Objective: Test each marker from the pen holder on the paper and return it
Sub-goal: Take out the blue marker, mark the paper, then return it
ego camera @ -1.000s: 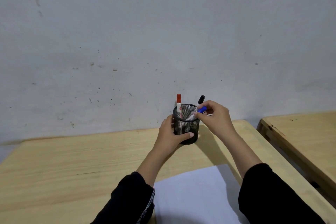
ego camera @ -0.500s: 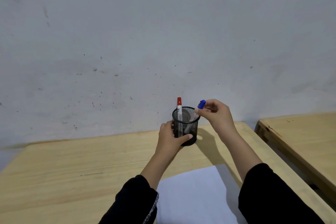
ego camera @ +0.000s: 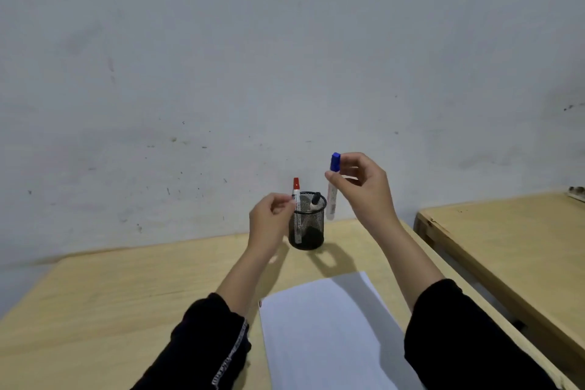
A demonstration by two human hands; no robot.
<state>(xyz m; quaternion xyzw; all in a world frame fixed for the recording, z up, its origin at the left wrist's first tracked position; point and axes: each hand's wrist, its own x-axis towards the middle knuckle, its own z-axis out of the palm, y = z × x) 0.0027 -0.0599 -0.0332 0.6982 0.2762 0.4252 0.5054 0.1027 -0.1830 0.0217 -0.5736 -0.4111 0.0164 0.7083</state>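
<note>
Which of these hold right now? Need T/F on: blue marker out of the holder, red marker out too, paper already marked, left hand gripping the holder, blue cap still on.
1. The blue-capped marker is lifted clear of the pen holder in the right hand. True.
2. The red-capped marker is out too. False: it stands in the holder, beside a black-capped marker.
3. The paper has marks. False: it looks blank.
4. The left hand has a grip on the holder. False: it is beside it, holding nothing.
5. The blue cap is on. True.
</note>
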